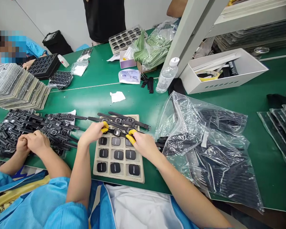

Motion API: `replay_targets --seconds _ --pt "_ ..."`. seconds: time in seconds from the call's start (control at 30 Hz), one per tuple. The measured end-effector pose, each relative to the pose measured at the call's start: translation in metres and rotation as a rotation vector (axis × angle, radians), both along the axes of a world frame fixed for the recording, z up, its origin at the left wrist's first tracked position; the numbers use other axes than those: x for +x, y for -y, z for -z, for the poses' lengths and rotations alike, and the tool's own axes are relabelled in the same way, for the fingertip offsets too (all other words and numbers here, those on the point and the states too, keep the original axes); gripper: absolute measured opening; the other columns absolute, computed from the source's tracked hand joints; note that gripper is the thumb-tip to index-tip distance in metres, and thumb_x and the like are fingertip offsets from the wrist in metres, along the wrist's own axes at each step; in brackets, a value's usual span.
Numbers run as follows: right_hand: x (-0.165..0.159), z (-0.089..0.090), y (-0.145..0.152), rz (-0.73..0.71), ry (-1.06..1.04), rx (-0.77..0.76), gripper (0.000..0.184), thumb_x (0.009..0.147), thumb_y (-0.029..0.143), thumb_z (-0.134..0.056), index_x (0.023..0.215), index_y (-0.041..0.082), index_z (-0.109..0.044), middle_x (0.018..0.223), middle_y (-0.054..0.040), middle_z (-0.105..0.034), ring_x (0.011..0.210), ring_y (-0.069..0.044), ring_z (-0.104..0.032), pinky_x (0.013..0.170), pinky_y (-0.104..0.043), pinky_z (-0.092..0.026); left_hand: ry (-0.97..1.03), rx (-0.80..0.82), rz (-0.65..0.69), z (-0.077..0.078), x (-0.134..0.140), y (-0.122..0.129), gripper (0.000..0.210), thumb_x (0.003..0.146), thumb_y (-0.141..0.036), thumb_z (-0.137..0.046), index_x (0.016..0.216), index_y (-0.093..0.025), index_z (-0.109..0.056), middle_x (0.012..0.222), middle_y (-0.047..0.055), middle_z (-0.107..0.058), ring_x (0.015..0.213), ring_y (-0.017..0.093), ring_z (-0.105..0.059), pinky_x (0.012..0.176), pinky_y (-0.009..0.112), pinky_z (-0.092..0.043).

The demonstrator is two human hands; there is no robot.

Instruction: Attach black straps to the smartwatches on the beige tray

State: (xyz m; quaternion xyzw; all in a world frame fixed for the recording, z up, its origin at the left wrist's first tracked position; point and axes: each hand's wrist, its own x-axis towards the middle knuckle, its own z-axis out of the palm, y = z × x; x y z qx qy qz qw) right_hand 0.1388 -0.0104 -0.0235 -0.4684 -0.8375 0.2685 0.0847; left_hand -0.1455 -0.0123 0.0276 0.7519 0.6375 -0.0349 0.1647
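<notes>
Yellow finger covers sit on the fingertips of both my hands. My left hand [92,132] is closed on the left end of a black smartwatch [117,132], and my right hand [144,144] pinches its strap on the right. The watch is held level over a pale compartment tray [119,179]. Square black watch bodies [118,155] lie in the tray's lower compartments. Across its far edge rest several watches with black straps fitted [131,120]. My fingers partly cover the strap ends of the held watch.
Right of the tray lies a clear plastic bag of black straps [219,152]. A co-worker's hands [35,141] are over a pile of strapped watches [19,124] at left. Farther back stand a water bottle [167,76], a white box [212,84] and stacked trays [19,87].
</notes>
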Motion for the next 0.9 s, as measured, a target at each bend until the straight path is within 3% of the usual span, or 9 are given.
replay_targets --seconds 0.17,0.27,0.4,0.53,0.63,0.77,0.9 --pt "0.014 0.003 -0.006 0.094 0.025 0.119 0.037 0.109 0.048 -0.046 0.106 0.02 -0.07 0.108 -0.0136 -0.079 0.077 -0.027 -0.073 0.061 -0.034 -0.044 -0.085 0.125 -0.064 0.014 0.009 -0.002 0.022 0.095 -0.012 -0.051 0.107 -0.021 -0.067 0.116 0.012 -0.07 0.117 0.031 -0.06 0.106 0.048 -0.045" --pt "0.051 0.007 -0.018 0.128 -0.026 0.216 0.039 0.109 0.048 -0.043 0.11 0.018 -0.069 0.11 -0.0167 -0.075 0.093 -0.032 -0.072 0.072 -0.039 -0.052 -0.22 0.201 -0.155 0.014 0.014 0.015 0.015 0.097 -0.018 -0.053 0.104 -0.018 -0.066 0.113 0.015 -0.067 0.114 0.033 -0.058 0.099 0.048 -0.048" --pt "0.112 0.015 -0.032 -0.044 0.093 0.18 0.04 0.101 0.043 -0.057 0.13 0.018 -0.065 0.118 -0.0173 -0.074 0.106 -0.037 -0.07 0.086 -0.048 -0.055 -0.31 0.142 -0.144 0.016 0.021 0.042 0.022 0.096 -0.015 -0.052 0.111 -0.018 -0.068 0.115 0.016 -0.067 0.11 0.034 -0.058 0.087 0.045 -0.051" --pt "0.149 0.02 -0.032 -0.186 0.225 0.121 0.043 0.089 0.042 -0.071 0.126 0.022 -0.067 0.124 -0.0145 -0.073 0.11 -0.037 -0.07 0.089 -0.049 -0.053 -0.306 0.123 -0.159 0.02 0.026 0.049 0.027 0.096 -0.016 -0.055 0.12 -0.017 -0.068 0.121 0.019 -0.067 0.117 0.037 -0.056 0.088 0.048 -0.051" --pt "0.15 0.021 -0.029 -0.205 0.325 0.147 0.035 0.084 0.037 -0.075 0.116 0.023 -0.068 0.112 -0.0124 -0.074 0.104 -0.035 -0.07 0.085 -0.047 -0.051 -0.253 0.128 -0.16 0.021 0.024 0.046 0.026 0.096 -0.019 -0.057 0.119 -0.017 -0.068 0.123 0.02 -0.066 0.119 0.038 -0.056 0.09 0.049 -0.05" --pt "0.138 0.02 -0.031 -0.236 0.417 0.116 0.007 0.09 0.019 -0.065 0.097 0.021 -0.065 0.091 -0.0097 -0.071 0.087 -0.031 -0.069 0.071 -0.039 -0.045 -0.259 0.137 -0.127 0.022 0.018 0.045 0.025 0.099 -0.022 -0.053 0.118 -0.016 -0.067 0.117 0.019 -0.067 0.116 0.038 -0.056 0.091 0.049 -0.049" --pt "0.14 0.015 -0.041 -0.244 0.385 0.144 0.013 0.094 0.013 -0.054 0.088 0.022 -0.06 0.088 -0.0098 -0.067 0.077 -0.027 -0.065 0.062 -0.036 -0.039 -0.307 0.131 -0.139 0.025 0.016 0.046 0.015 0.097 -0.017 -0.052 0.102 -0.017 -0.067 0.112 0.019 -0.068 0.114 0.037 -0.056 0.09 0.049 -0.049"
